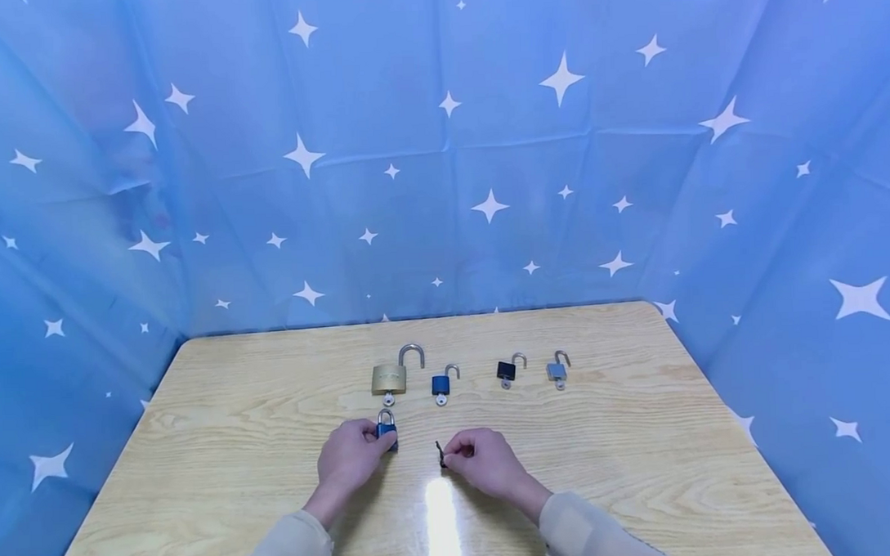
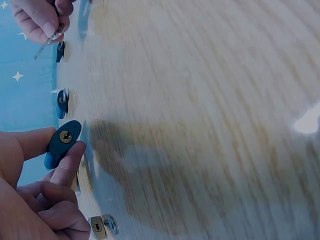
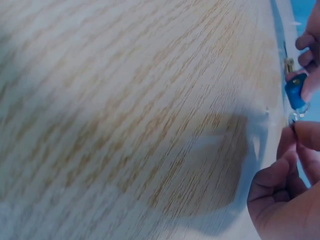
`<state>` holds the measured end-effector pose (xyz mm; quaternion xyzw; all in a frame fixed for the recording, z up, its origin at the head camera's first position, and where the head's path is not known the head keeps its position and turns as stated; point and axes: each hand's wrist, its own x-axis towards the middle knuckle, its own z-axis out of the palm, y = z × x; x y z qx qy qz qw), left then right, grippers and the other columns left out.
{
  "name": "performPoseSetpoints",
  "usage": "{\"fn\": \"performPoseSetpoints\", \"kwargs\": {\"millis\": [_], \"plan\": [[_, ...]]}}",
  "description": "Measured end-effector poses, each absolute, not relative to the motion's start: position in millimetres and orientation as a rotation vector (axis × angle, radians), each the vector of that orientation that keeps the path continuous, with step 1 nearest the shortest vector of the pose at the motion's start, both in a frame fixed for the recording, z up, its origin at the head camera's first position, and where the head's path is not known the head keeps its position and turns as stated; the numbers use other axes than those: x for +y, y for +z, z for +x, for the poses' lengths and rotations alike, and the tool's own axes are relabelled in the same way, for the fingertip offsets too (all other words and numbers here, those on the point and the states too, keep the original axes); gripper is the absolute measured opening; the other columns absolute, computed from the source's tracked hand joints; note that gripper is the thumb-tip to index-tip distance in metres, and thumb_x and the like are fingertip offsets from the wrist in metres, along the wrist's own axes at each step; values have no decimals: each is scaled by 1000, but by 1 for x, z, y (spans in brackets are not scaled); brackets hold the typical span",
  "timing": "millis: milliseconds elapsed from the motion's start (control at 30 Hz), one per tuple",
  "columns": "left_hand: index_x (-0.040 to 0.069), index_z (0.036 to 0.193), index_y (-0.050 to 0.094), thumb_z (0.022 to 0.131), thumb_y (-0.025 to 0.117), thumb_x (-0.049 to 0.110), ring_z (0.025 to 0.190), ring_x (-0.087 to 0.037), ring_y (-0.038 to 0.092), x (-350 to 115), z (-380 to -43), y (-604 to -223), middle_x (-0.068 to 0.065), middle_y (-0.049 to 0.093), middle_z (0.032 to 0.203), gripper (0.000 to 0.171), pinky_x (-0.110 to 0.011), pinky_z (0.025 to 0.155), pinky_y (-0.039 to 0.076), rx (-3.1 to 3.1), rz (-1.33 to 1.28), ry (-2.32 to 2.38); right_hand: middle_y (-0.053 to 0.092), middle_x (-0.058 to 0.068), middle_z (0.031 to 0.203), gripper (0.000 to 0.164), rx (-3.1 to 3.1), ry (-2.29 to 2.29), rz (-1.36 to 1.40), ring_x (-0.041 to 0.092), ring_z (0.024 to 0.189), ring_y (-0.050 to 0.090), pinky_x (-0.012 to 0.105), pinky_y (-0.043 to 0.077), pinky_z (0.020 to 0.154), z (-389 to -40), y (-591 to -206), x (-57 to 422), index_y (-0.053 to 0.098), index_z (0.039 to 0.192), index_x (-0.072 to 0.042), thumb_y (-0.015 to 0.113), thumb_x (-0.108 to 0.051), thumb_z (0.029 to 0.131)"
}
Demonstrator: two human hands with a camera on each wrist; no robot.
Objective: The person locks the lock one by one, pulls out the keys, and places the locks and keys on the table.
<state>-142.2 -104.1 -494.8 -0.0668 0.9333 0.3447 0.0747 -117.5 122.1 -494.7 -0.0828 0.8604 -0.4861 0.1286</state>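
Padlock [image 1: 387,432] of blue colour is near the middle of the table [image 1: 223,449], in the left hand [image 1: 354,455], which grasps it from eight o'clock with thumb and fingers. Its long axis goes from twelve to six o'clock: the metal loop [image 1: 386,414] is at twelve, and the end with the keyhole [image 2: 65,136] is turned to the person, at six. From this padlock, the right hand [image 1: 488,460] is at four o'clock, near but apart; it pinches a thin object, which I judge to be a key [image 2: 44,49]. In the head view this key points from half past eleven to half past five, beside the padlock and outside the keyhole. The left hand is the nearer one to the padlock.

The padlock has a smooth body with oval bottom, and the keyhole sits in a round, brass-coloured disc. Its loop is shiny and arched. The grip part of the key is hidden by fingers.

Farther, at twelve o'clock, lies a big, boxy gold lock [image 1: 388,379]. At two o'clock lies a small blue lock [image 1: 440,385]; toward half past two, a black lock [image 1: 506,371] and a grey lock [image 1: 556,371]. These four have open loops. The table is pale, glossy, with wavy wood grain; behind hangs a creased blue curtain [image 1: 412,189] with white stars.
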Motion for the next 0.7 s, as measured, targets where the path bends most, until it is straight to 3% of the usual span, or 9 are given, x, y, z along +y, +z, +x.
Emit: {"fn": "performPoseSetpoints", "kwargs": {"millis": [500, 700], "plan": [[19, 76, 66, 85, 70, 43, 53, -14, 46, -107, -148, -498, 5, 56, 59, 26, -29, 48, 29, 2844, -271, 918, 65, -2, 76, 9, 2489, -1426, -199, 6, 62, 52, 20, 44, 55, -118, -497, 122, 73, 90, -9, 70, -15, 85], [15, 95, 68, 84, 70, 44, 60, -14, 53, -109, -149, -499, 4, 65, 74, 31, -28, 50, 34, 2862, -279, 898, 64, -1, 71, 8, 2469, -1443, -168, 6, 55, 49, 18, 41, 49, -118, -499, 121, 72, 89, -8, 71, -15, 85]]}}
